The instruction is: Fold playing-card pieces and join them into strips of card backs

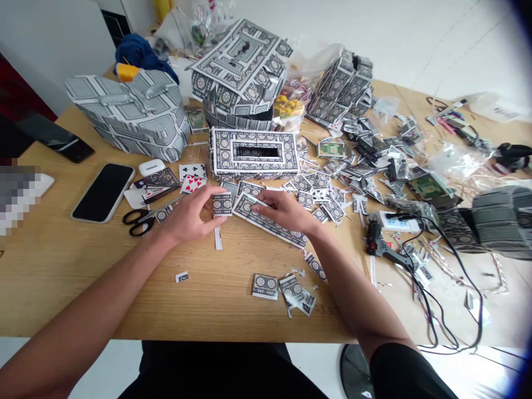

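Card square (222,204): near the centre of the frame, in the left hand, its patterned face towards the camera.
Black slab (58,138): at the upper left, lying at a slant near the table's edge.
Phone (103,193): left of centre, screen up and dark, in a pale case.
Grey basket (133,119): upper left, covered in folded card, with blue cloth (143,58) and a bit of yellow behind it.
Scissors (140,220): left of centre, black handles towards the left, blades running in behind the left hand.
White case (152,167): just beside the phone's upper right corner.
Left hand (192,215): pinching the card square, thumb at its lower edge and fingers at its upper edge.
Playing cards (193,178): faces up above the left hand, clubs and hearts showing.
Lidded box (241,66): top centre, its patterned lid tilted.
Slotted box (254,166): centre, below the lidded box, an oblong opening in its top.
Strip (280,229): centre, lying slantwise, lower end to the right.
Right hand (288,211): thumb and fingers bent over the strip's upper left part; whether they pinch it, I cannot tell.
Blocks (265,286): lower centre, beside loose scraps.
Card pile (324,194): right of centre, spreading up and rightwards.
Glue gun (380,244): right side, near a black cable (480,310).
Striped roll (502,221): right edge.
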Demonstrator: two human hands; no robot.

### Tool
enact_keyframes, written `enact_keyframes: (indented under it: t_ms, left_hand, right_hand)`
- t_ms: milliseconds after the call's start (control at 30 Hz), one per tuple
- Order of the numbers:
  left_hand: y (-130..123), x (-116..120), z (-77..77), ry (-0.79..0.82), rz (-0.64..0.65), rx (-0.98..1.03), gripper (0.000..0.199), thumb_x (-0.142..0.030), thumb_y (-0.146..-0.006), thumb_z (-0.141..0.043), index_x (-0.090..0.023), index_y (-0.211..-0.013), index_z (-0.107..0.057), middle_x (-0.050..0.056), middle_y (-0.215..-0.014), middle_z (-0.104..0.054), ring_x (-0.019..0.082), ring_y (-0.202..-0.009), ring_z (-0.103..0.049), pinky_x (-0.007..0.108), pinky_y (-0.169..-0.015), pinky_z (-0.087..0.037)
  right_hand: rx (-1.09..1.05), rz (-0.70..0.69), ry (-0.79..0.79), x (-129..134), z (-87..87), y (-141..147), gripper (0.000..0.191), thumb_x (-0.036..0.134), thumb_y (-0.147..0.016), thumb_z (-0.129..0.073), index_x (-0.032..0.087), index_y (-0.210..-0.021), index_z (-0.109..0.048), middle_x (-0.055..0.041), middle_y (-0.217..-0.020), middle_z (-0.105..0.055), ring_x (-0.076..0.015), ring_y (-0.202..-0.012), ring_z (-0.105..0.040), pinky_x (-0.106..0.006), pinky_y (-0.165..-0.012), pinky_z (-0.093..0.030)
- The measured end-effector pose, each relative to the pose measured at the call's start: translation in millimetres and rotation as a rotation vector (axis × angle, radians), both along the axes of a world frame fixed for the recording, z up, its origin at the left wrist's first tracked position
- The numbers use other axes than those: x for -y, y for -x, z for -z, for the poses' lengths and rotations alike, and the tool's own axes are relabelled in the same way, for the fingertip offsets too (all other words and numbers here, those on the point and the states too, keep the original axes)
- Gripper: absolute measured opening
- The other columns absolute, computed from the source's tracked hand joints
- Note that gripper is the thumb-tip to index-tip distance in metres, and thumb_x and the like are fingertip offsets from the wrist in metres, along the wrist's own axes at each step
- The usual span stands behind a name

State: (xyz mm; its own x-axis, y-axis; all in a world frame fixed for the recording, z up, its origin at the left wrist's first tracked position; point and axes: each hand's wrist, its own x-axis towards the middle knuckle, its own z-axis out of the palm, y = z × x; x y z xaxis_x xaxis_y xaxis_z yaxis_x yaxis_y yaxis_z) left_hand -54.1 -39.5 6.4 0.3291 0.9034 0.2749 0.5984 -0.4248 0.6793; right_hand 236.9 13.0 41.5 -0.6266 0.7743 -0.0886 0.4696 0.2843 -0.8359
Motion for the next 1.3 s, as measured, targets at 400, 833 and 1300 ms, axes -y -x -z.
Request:
enact_keyframes:
  t_ms: [400, 833, 1300]
  left_hand:
    - [-2, 1, -1.2, -0.102, 0.097, -0.04, 0.055, -0.031, -0.091, -0.075, -0.025, -0.142, -0.057, 0.01, -0.139, -0.067, 0.029, -0.122, -0.069, 0.042, -0.107, -0.056]
    - [-10, 8, -9.3, -0.086, 0.204, -0.089, 0.05, -0.034, -0.094, -0.077, -0.024, -0.14, -0.059, 0.01, -0.135, -0.069, 0.027, -0.125, -0.068, 0.042, -0.108, -0.056]
    - [-12, 9, -7.1, -0.034, 0.236, -0.102, 0.051, -0.035, -0.091, -0.08, -0.024, -0.139, -0.064, 0.01, -0.133, -0.071, 0.027, -0.119, -0.071, 0.041, -0.104, -0.058]
  right_hand:
    - [0.072, -0.056, -0.035, 8, -7.2, 6, 0.032, 0.049, -0.1, -0.063, 0.023, -0.082, -0.055, 0.0053, -0.066, -0.041, -0.0135, -0.065, -0.036, -0.031, -0.062, -0.028]
    - [0.127, -0.05, -0.063, 17, -7.0, 16, 0.026, 0.041, -0.101, -0.056, 0.02, -0.086, -0.063, 0.0021, -0.072, -0.058, -0.0135, -0.066, -0.043, -0.031, -0.065, -0.03]
    - [0.1, -0.077, 0.054, 15, -3.3, 15, 0.032, 0.045, -0.098, -0.062, 0.017, -0.086, -0.072, 0.0007, -0.073, -0.063, -0.0133, -0.068, -0.046, -0.031, -0.067, -0.033]
